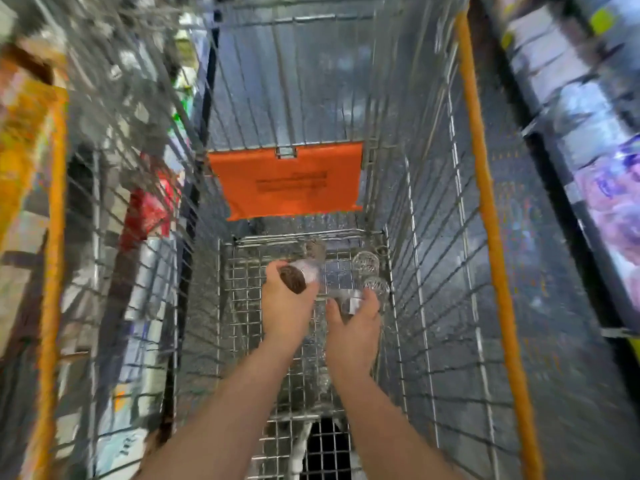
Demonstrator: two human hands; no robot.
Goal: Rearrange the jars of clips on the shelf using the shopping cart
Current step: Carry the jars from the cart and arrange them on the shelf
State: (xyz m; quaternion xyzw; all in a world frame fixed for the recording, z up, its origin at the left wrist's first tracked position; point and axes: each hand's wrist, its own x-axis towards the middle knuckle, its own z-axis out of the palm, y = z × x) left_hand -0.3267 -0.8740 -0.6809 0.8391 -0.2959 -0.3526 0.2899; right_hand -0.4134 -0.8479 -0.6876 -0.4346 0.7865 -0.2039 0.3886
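Both arms bare, stretched fwd & down, forearms converging toward centre. L forearm (221, 410) comes in from lower left, R forearm (388, 420) from lower right; wrists approx straight. L hand (287, 306) shows its back, fingers curled round a dark-filled jar (294, 284), holding it tilted. R hand (353, 323) sits just beside it, slightly nearer the body, back to camera, thumb & fingers wrapped round a clear jar (351, 301). Hands close but w/ a narrow gap between. Fingertips mostly hidden.
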